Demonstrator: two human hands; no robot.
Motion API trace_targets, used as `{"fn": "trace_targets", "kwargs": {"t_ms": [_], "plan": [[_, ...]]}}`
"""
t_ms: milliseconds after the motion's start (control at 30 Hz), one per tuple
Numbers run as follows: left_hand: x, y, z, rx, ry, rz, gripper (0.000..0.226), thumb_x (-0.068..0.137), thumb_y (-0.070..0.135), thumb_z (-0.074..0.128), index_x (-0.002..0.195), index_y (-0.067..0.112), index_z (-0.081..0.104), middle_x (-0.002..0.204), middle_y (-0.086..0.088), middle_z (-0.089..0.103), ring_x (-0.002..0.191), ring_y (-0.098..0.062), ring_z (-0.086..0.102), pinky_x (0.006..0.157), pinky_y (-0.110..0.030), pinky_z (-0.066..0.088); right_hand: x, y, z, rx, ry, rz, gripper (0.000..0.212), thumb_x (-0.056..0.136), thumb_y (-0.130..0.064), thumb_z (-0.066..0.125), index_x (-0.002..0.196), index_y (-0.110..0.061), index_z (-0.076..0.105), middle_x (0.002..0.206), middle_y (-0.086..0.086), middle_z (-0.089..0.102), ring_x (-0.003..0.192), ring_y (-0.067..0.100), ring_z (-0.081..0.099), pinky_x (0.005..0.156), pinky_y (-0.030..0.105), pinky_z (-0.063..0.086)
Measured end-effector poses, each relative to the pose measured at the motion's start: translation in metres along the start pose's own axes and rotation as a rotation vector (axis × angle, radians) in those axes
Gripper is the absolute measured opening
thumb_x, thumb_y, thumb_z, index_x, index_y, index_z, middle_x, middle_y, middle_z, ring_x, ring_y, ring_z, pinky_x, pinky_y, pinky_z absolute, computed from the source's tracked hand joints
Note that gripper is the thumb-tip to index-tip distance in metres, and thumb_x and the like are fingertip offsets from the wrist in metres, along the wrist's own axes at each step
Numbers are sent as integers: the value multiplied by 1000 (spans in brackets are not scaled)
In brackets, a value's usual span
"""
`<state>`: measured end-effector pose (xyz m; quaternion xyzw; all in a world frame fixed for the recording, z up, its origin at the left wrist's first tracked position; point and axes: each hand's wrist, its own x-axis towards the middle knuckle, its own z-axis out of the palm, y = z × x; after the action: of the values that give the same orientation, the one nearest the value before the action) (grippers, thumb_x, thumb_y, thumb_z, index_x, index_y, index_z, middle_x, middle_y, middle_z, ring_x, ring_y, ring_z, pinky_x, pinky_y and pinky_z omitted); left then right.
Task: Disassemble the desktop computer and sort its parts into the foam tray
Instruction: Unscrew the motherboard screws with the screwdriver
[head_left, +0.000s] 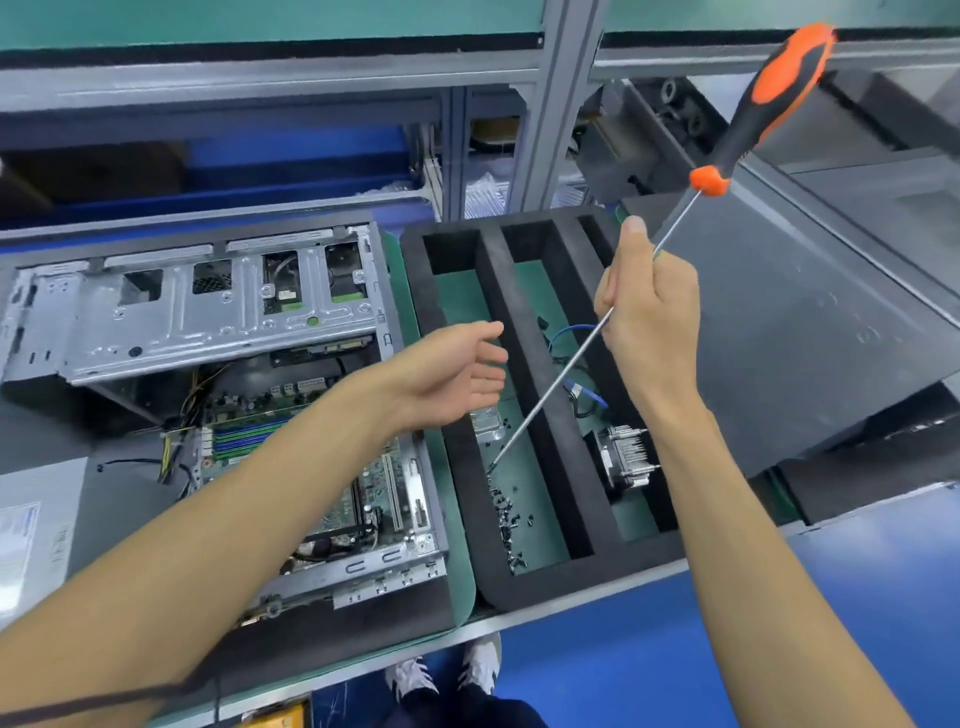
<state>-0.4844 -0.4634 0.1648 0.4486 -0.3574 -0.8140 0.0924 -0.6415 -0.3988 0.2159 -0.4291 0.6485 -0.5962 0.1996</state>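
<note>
Your right hand (647, 312) pinches the shaft of a screwdriver (587, 345), whose tip dips among the screws (506, 514) in the tray's (540, 426) left compartment. Your left hand (457, 371) hangs palm-up, fingers loose and holding nothing, over the tray's left wall. A heatsink (623, 457) and blue cable (576, 358) lie in the next compartment. Just left sits the opened computer (234, 395).

We count one opened grey metal desktop computer case (218, 364), one black foam tray (524, 582) with four long compartments, and one long screwdriver with an orange-and-black handle (769, 104). Two bare hands show, left hand (457, 371) and right hand (647, 306). In the tray lie one finned metal heatsink (623, 460), one blue cable (582, 384), and perhaps twenty small black screws (506, 514), too tiny to count surely.
</note>
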Motion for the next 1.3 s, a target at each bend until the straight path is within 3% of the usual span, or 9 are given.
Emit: {"fn": "trace_targets", "kwargs": {"t_ms": [133, 267, 433, 567, 633, 733, 933, 1167, 1300], "plan": [[-35, 16, -28, -71, -98, 169, 49, 106, 35, 37, 132, -3, 54, 136, -21, 58, 127, -27, 57, 112, -39, 43, 4, -26, 24, 141, -21, -51, 68, 107, -34, 38, 39, -27, 40, 40, -8, 35, 42, 15, 34, 49, 27, 30], [-77, 30, -71, -98, -90, 335, 48, 107, 31, 34, 125, -5, 60, 125, -23, 66, 120, -31, 63, 100, -37, 52, 2, -53, 59, 252, -81, -118, 66, 109, -34, 37, 43, -27, 43, 41, -4, 38, 38, 15, 34, 45, 24, 29], [-125, 23, -136, 144, 305, 426, 34, 103, 24, 45, 105, 1, 71, 103, -19, 75, 99, -30, 73, 85, -35, 60, -17, -64, 121, 193, -326, -146, 63, 108, -43, 36, 53, -19, 55, 41, -2, 40, 39, 14, 38, 45, 22, 30], [-144, -19, -178, 810, 625, 159, 35, 102, 24, 46, 87, 4, 71, 93, -12, 74, 94, -31, 71, 81, -33, 54, -36, -59, 164, 94, -464, -170, 66, 109, -39, 38, 51, -16, 60, 39, -7, 45, 41, 9, 44, 53, 21, 35], [-141, -49, -183, 1223, 616, -53, 39, 102, 35, 43, 112, 4, 65, 117, -15, 66, 112, -33, 62, 91, -36, 50, -43, -57, 183, 62, -512, -160, 66, 109, -39, 38, 50, -21, 61, 39, -7, 45, 42, 9, 46, 57, 26, 36], [-131, -81, -180, 1342, 486, -131, 58, 102, 44, 39, 147, 7, 39, 149, -15, 44, 135, -33, 44, 109, -45, 40, -53, -61, 206, 78, -530, -141, 68, 108, -41, 38, 45, -28, 58, 40, -8, 47, 43, 8, 46, 56, 24, 36], [-118, -115, -178, 1171, 288, -65, 70, 103, 42, 41, 159, 15, 9, 153, -16, 42, 137, -30, 44, 113, -38, 35, -52, -90, 238, 230, -481, -219, 63, 107, -41, 38, 48, -27, 55, 41, -6, 43, 41, 15, 43, 50, 25, 35], [-118, -124, -179, 1181, 313, 41, 72, 102, 39, 43, 159, 13, 7, 160, -13, 30, 143, -28, 37, 115, -39, 32, -48, -98, 281, 139, -494, -325, 63, 108, -40, 38, 50, -23, 55, 44, -4, 47, 45, 14, 46, 55, 29, 38], [-122, -121, -180, 1159, 299, 20, 71, 103, 39, 41, 159, 12, 6, 162, -12, 25, 145, -29, 33, 115, -38, 30, -44, -91, 298, -14, -576, -384, 65, 109, -38, 37, 50, -20, 57, 43, -7, 50, 42, 11, 48, 56, 16, 36]]}}
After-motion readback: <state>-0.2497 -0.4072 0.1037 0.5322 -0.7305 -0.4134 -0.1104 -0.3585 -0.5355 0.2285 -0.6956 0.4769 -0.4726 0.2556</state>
